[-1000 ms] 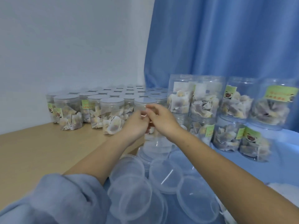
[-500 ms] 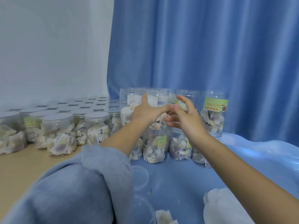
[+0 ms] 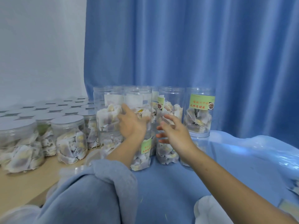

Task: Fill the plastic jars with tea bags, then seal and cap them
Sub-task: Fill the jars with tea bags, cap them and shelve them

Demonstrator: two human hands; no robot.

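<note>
Both hands reaching into the stacked, uncapped jars at centre frame.

The left hand [image 3: 131, 122] is pressing spread fingers against an upper filled jar [image 3: 137, 107]; whether they are gripping it, I cannot tell. The right hand [image 3: 174, 132] is hovering open and empty just beside the neighbouring jar [image 3: 171, 104]. The risk: these top-row jars are standing lidless on others, so a nudge could be toppling one and spilling tea bags [image 3: 110, 117]. Capped jars [image 3: 68, 135] are crowding the surface at left; the blue sleeve [image 3: 90, 191] is hiding the lower foreground.
</note>
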